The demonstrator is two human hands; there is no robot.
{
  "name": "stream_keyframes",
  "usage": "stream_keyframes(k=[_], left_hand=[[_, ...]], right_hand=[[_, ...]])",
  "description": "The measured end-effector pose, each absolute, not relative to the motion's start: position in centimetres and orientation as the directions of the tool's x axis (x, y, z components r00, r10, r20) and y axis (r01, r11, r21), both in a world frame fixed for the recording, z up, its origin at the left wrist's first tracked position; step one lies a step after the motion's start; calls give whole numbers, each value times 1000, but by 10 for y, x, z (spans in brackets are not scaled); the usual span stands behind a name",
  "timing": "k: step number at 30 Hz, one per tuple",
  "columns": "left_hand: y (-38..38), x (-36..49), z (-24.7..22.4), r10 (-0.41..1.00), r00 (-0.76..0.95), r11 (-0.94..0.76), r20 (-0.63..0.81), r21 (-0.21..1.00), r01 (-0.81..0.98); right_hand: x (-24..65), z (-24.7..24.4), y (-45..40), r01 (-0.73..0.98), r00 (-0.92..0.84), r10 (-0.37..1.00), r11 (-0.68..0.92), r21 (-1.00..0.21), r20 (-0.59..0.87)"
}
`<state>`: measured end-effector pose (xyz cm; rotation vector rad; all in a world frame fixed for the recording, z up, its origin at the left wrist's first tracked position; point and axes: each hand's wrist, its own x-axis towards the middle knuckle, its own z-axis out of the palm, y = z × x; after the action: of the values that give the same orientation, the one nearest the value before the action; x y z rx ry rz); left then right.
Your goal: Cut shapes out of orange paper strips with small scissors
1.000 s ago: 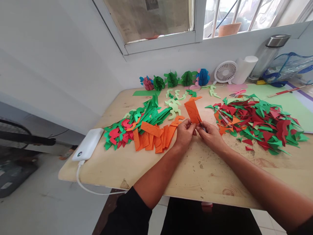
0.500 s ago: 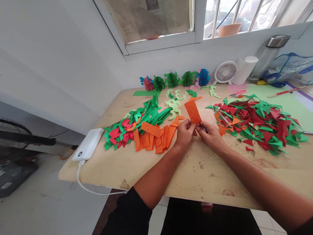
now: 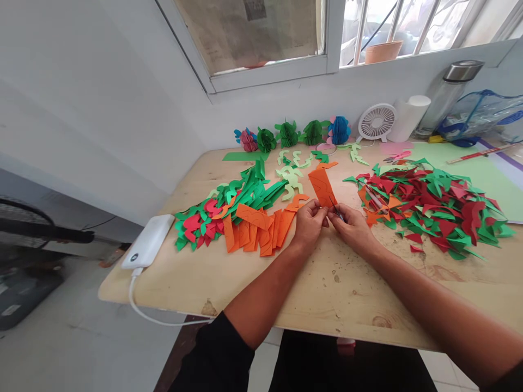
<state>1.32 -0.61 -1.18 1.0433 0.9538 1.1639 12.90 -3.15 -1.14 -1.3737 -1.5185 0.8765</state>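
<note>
Left hand [image 3: 309, 223]: thumb and fingertips pinched narrow on the near end of an orange paper slip [image 3: 322, 186] with curved lines drawn on it. Right hand [image 3: 353, 226]: fingers curled about small scissors [image 3: 337, 211], grip mostly hidden; blades at the slip's near right edge, just beside the left fingertips. Can't tell how wide the blades stand.

Slip is tilted up over the table [image 3: 298, 288], between two heaps. Risks, as I judge them: a nick to the left fingers, should the blades run on past the paper; a spoiled curve, should the pinch slacken and the slip swivel, its far end being unsupported.

Just left of the left hand: orange strips [image 3: 265, 234], overlapping, then green strips [image 3: 255, 188]. Right of the right hand: red and green scraps [image 3: 441, 201] with some orange among them; a good piece dropped there could be lost in the muddle.

Farther left, a white power bank [image 3: 147, 239], its cable [image 3: 133, 296] looping off the table edge; a snag could drag it.
</note>
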Motion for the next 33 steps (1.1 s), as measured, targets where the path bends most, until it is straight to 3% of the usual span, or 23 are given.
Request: stream_keyframes(k=[33], left_hand=[[-6,13,-12,987,158,66,-31,972,-223]], right_hand=[[128,-10,-32,376,12,987,143,-916,159]])
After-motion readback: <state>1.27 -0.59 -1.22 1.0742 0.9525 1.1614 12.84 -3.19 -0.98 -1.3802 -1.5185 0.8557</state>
